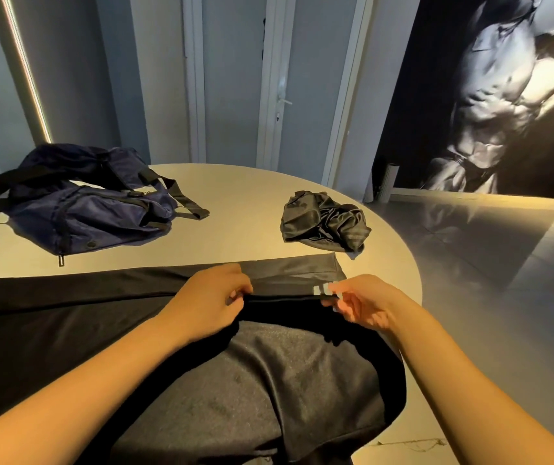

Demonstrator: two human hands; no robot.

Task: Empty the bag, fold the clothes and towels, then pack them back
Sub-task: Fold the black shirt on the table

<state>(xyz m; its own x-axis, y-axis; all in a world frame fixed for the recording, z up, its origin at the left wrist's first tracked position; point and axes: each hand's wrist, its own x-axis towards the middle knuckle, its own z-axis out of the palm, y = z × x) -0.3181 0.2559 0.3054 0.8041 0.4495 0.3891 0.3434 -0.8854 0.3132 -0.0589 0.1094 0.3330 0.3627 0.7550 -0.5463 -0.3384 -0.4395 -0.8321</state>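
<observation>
L forearm (101, 380) & R forearm (463, 380) bare right to the frame edge; L hand (211, 303), R hand (362, 305) bare too, nails blurred.

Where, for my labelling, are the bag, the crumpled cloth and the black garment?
bag (77, 213): head view, navy side panel.
crumpled cloth (322, 219): head view, shiny middle folds.
black garment (67, 297): head view, flat left part.

Left hand (211, 303) fingertips: hidden under the black garment (67, 307) fold. Right hand (362, 307) fingers: motion-blurred. Pale tag (319, 289) beside them: illegible. Garment cut off below both wrists.
</observation>
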